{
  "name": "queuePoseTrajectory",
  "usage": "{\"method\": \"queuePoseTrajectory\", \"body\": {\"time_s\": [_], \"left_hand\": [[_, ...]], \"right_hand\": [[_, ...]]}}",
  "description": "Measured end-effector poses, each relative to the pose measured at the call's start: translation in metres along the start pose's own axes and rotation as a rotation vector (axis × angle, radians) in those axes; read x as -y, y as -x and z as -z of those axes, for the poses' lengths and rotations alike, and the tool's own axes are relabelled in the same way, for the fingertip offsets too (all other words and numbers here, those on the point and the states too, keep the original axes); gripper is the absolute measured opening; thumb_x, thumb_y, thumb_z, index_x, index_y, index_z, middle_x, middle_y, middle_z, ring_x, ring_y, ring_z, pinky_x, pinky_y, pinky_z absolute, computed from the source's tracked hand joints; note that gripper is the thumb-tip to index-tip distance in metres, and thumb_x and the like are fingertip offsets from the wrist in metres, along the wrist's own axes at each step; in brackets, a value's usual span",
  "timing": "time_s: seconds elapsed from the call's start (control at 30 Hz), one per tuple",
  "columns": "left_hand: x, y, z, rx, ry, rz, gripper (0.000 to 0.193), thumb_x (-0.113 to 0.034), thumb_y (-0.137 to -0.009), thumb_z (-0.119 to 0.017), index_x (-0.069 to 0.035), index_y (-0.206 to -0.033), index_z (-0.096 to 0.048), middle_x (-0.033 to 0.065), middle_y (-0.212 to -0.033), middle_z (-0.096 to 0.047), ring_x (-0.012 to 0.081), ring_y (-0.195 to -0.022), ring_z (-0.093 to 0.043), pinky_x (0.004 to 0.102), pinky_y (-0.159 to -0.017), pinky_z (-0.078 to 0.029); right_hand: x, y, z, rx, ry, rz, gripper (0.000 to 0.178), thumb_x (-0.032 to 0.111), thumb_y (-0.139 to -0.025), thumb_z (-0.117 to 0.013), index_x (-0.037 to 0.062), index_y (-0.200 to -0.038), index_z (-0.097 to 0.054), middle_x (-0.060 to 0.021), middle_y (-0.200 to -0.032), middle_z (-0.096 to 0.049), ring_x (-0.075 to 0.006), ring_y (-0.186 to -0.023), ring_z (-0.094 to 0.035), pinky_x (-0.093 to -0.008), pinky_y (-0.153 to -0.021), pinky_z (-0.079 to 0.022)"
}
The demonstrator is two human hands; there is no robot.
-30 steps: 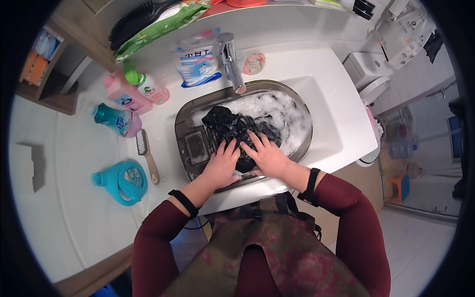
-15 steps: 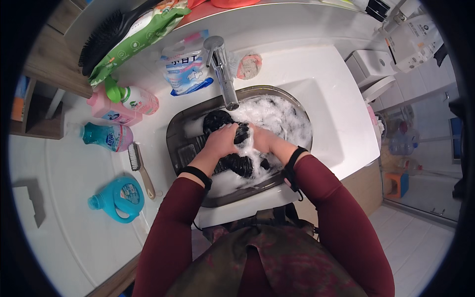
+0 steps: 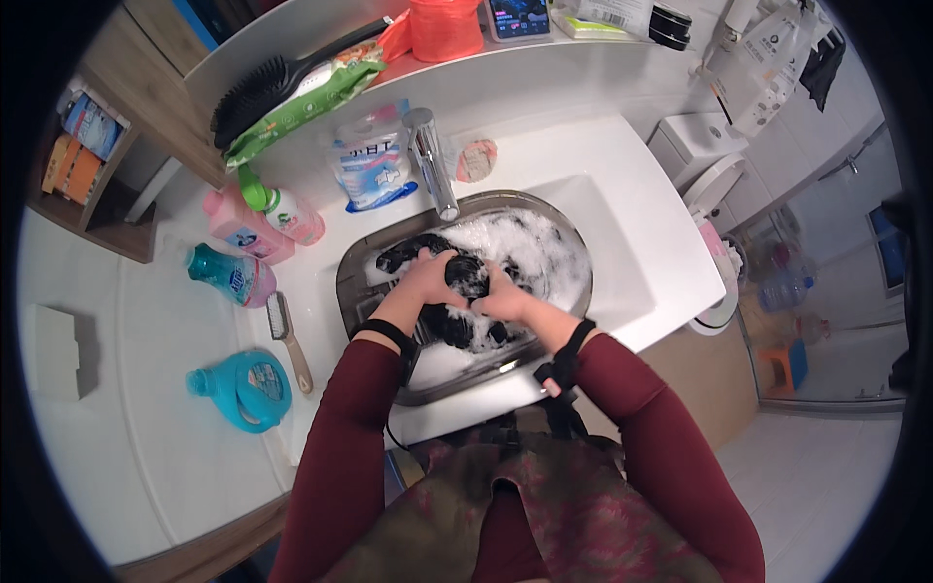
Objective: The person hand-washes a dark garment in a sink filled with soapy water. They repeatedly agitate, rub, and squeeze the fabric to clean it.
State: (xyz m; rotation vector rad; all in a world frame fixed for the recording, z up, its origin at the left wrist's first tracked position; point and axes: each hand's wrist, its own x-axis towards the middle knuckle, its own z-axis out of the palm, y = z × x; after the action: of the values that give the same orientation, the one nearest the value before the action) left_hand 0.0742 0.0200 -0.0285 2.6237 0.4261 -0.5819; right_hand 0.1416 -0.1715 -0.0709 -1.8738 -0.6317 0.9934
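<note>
A wet black cloth (image 3: 467, 276), probably a garment, is bunched up between my two hands over a grey see-through basin (image 3: 343, 284). My left hand (image 3: 428, 282) grips its left side, fingers curled round it. From the other side my right hand (image 3: 501, 295) closes on the same bunch, thumb toward me. More of the black cloth lies below and behind the hands, partly under white suds (image 3: 559, 255). The exact kind of garment cannot be made out. At the basin's left a ridged part shows, partly hidden by my left hand.
The basin rests in a white sink (image 3: 622, 291) under a chrome faucet (image 3: 432, 165). Left of it are a brush (image 3: 290, 340), a blue jug (image 3: 243, 391), a teal-and-pink bottle (image 3: 231, 276) and pink bottles (image 3: 248, 228). Behind stands a blue-white pouch (image 3: 371, 167).
The view has tilted upward, bringing more of the back shelf into sight. My hands stay on the black cloth, which now forms a rounder bunch between them.
</note>
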Motion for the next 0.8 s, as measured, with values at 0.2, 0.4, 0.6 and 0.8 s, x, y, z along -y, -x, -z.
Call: {"method": "queuePoseTrajectory", "body": {"time_s": [0.2, 0.4, 0.6, 0.8], "left_hand": [[-0.019, 0.046, -0.015, -0.220, 0.113, 0.014, 0.070, -0.022, -0.061, -0.083, -0.012, -0.127, -0.060, 0.0184, -0.128, -0.058, 0.0355, -0.119, -0.057, 0.0408, -0.098, -0.049], [0.015, 0.095, 0.011, -0.656, 0.454, -0.052, 0.069, -0.014, -0.060, -0.084, 0.002, -0.123, -0.060, 0.0185, -0.107, -0.071, 0.0304, -0.102, -0.069, 0.0375, -0.092, -0.052], [0.005, 0.105, 0.070, -0.703, 0.920, -0.188, 0.052, 0.000, -0.070, -0.071, 0.002, -0.121, -0.060, 0.0102, -0.111, -0.069, 0.0174, -0.101, -0.066, 0.0310, -0.094, -0.049], [-0.035, 0.122, 0.092, -0.609, 1.328, -0.382, 0.047, 0.008, -0.077, -0.065, 0.001, -0.123, -0.059, 0.0087, -0.112, -0.068, 0.0186, -0.100, -0.066, 0.0336, -0.091, -0.052]], "right_hand": [[-0.024, 0.037, 0.050, -0.101, 0.912, 0.282, 0.102, 0.013, -0.067, -0.078, 0.0118, -0.154, -0.025, -0.0204, -0.145, -0.047, -0.0388, -0.131, -0.047, -0.0401, -0.111, -0.040], [-0.026, 0.046, 0.076, -0.042, 1.031, -0.091, 0.102, 0.027, -0.071, -0.081, 0.0221, -0.156, -0.026, -0.0147, -0.157, -0.034, -0.0396, -0.138, -0.040, -0.0443, -0.109, -0.041], [0.008, 0.045, 0.030, 0.088, 0.598, 0.164, 0.145, 0.064, -0.053, -0.088, 0.0084, -0.159, -0.005, -0.0326, -0.156, -0.025, -0.0485, -0.142, -0.031, -0.0472, -0.119, -0.027], [0.045, 0.029, -0.013, 0.014, 0.292, 0.191, 0.073, 0.042, -0.097, -0.058, -0.0039, -0.147, -0.031, -0.0312, -0.127, -0.059, -0.0409, -0.122, -0.056, -0.0433, -0.103, -0.043]]}}
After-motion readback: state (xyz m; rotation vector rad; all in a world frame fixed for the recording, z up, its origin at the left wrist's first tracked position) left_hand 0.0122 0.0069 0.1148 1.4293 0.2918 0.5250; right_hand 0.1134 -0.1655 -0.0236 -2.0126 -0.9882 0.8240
